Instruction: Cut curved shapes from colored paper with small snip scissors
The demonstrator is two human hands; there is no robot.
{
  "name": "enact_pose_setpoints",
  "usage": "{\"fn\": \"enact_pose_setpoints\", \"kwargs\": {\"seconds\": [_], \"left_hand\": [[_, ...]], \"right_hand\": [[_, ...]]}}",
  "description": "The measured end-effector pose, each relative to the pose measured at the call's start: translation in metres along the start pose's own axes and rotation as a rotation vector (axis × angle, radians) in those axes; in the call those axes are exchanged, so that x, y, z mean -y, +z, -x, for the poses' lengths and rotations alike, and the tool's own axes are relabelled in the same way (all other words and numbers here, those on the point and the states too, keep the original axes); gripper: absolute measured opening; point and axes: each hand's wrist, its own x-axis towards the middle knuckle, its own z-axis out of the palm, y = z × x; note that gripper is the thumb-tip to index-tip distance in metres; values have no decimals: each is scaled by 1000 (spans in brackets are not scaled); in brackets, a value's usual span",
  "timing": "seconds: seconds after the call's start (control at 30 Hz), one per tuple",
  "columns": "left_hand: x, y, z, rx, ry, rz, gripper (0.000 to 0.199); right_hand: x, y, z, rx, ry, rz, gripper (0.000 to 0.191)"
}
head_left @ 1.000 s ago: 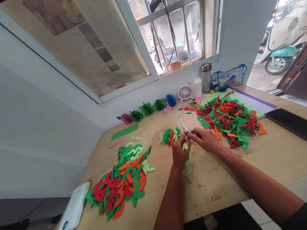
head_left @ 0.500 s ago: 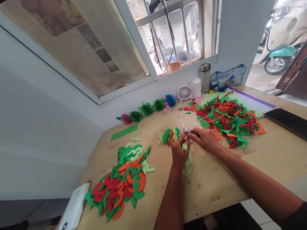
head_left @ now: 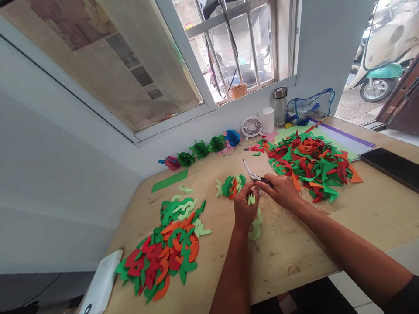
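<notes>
My left hand pinches a folded pale green paper, its upper part partly hidden by the fingers. Fingers of my right hand wrap round the dark-handled scissors, whose tips are close to the left fingertips. Under and beside my left hand lies another pale green cut paper. Just left of the hands sits a small group of green, orange and pale green pieces. A white pen-like stick lies beyond the scissors, partly overlapped by them.
Curved paper cut-outs are heaped at the left, angular scraps at the right. Along the wall stand paper flowers, a small fan, a white roll and a bottle. A black phone lies far right.
Both hands keep nearly the same place and grip; the scissors have shifted very slightly. The heaps have not moved.
</notes>
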Motion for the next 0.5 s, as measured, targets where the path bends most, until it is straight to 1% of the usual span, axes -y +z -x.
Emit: {"fn": "enact_pose_setpoints", "kwargs": {"seconds": [0.2,0.3,0.4,0.5], "left_hand": [[4,-2,0,3,-59,41,26],[5,-3,-1,-60,-101,96,25],[3,-4,-3,-144,-155,151,26],[2,-4,-3,-182,-177,179,28]], "right_hand": [[-1,-6,-2,-38,32,-18,54],[0,-8,-2,-37,47,-50,53],[2,-6,-2,-4,21,-66,52],[2,-4,-1,17,-3,-78,50]]}}
